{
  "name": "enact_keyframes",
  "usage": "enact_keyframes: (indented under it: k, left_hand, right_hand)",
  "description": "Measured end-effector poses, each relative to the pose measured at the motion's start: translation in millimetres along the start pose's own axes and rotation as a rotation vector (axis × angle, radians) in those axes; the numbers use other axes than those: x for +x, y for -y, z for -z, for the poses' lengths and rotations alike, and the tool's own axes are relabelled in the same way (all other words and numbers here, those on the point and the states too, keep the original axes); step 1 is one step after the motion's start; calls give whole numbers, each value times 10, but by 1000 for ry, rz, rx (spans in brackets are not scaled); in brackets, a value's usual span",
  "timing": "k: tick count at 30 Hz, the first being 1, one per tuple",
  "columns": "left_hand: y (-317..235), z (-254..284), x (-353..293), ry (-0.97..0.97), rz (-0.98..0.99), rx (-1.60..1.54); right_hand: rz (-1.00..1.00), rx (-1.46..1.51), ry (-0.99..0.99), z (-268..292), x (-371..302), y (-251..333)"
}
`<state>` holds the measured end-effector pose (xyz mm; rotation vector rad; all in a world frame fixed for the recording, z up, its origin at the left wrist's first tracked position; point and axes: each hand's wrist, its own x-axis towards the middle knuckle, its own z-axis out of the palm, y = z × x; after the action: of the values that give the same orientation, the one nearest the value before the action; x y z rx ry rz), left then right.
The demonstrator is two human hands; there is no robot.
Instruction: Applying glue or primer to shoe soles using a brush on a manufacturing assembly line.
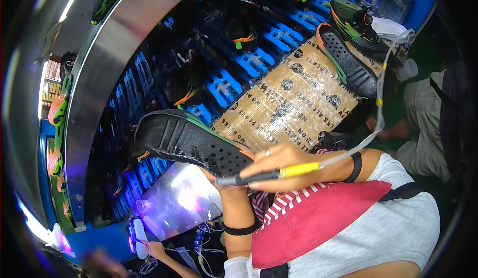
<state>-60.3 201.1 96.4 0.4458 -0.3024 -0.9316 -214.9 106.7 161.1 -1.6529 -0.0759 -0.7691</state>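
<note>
A black shoe sole [191, 141] with small round holes and grooves is tilted in front of me; green and orange show along its edge. My left hand [215, 182] grips it from beneath, with most of the fingers hidden behind it. My right hand [285, 164], wearing a ring, is closed around a slim dark pen-like applicator [259, 177] with a yellow sleeve. A clear hose [371, 137] runs from its back end towards the upper right. The applicator's grey tip is by the sole's near edge and my left hand; whether it touches the sole I cannot tell.
A taped cardboard sheet [286, 99] lies beyond my hands, with another sole [346, 61] and a black shoe upper [354, 26] at its far end. Blue slatted racks [224, 86] carry dark uppers. A co-worker's hand [155, 249] holds a pale sole [138, 238] at lower left. Another person [428, 123] is at right.
</note>
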Motion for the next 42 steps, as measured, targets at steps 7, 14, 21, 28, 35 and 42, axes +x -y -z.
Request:
enact_keyframes:
  k: [7,14,21,28,35,42]
  left_hand:
    - [-127,-104,17,38,7,50]
    - [-335,13,20,126,15,166]
    - [-632,185,-3,119,188,261]
    - [-665,-167,59,122,234,573]
    - [-696,-348,202,247,490,814]
    - [-642,-505,276,170,698,896]
  right_hand:
    - [-51,44,196,-41,-52,-52]
    - [-147,-81,215,47,-57,-66]
    - [-32,-31,289,111,-34,-52]
    - [36,-68,522,160,-57,-85]
    - [131,-272,420,52,-97,-249]
    - [147,-254,420,93,-38,-164]
